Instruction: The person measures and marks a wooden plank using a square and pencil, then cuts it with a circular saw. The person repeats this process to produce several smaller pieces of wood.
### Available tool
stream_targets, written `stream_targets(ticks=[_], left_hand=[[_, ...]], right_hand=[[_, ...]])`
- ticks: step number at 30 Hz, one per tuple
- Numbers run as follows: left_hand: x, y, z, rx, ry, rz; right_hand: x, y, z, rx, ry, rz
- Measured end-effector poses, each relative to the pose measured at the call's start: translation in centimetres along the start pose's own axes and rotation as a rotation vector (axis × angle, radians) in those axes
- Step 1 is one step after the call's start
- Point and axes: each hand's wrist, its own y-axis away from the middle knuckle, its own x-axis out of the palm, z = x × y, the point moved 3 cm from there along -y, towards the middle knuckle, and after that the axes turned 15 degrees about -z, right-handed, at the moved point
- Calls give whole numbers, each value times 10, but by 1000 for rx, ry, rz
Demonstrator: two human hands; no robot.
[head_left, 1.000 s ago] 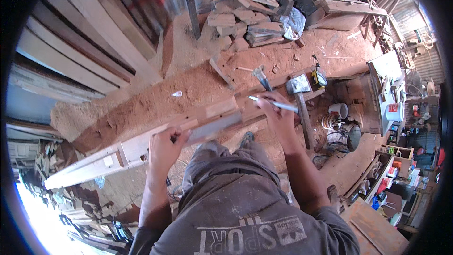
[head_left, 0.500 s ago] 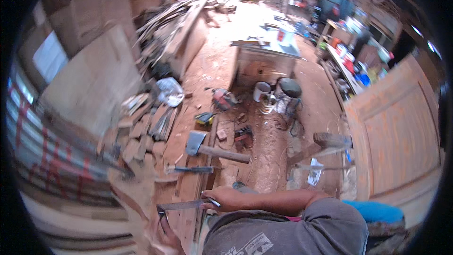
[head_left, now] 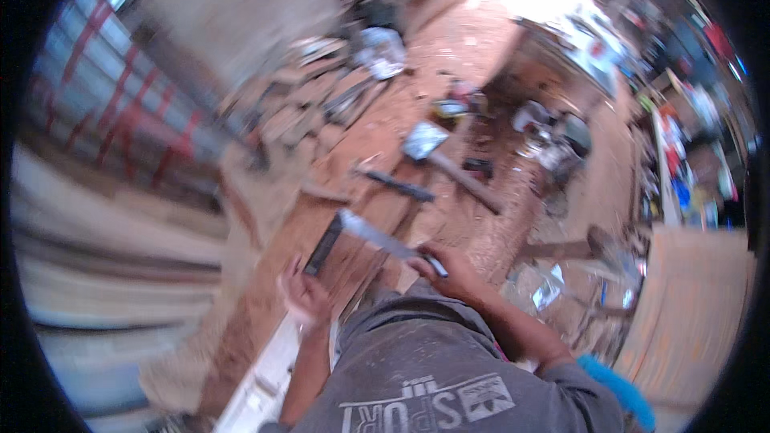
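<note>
A try square (head_left: 325, 240) with a dark stock and long metal blade lies angled over the long timber (head_left: 365, 265). My right hand (head_left: 441, 271) is closed on the blade's right end and a pale, slim marker or pencil. My left hand (head_left: 309, 293) is at the lower end of the stock; motion blur hides whether its fingers grip it. Farther along the timber are a dark chisel-like tool (head_left: 397, 185) and a hatchet-like tool (head_left: 425, 143) with a broad metal head and wooden handle. The whole view is blurred.
Scrap wood (head_left: 313, 96) is piled upper left beside leaning boards (head_left: 120, 248). A cluttered workbench (head_left: 569, 48) stands at the back, with buckets (head_left: 553, 132) before it. A crowded shelf (head_left: 682, 152) and a panelled door (head_left: 682, 313) occupy the right. Sawdust covers the floor.
My view first swung up toward the workshop's back, then tilted partly back down. The square now lies at an angle across the timber, and my left hand has shifted to its stock's lower end.
</note>
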Motion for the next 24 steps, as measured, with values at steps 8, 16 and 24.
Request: stream_targets(ticks=[8, 16, 24], left_hand=[[-3, -2, 3, -199, 30, -104], [20, -18, -32, 75, -202, 222], [18, -15, -30, 93, -225, 221]], right_hand=[[14, 13, 4, 357, -9, 68], [9, 24, 5, 215, 20, 277], [3, 24, -5, 387, -172, 363]])
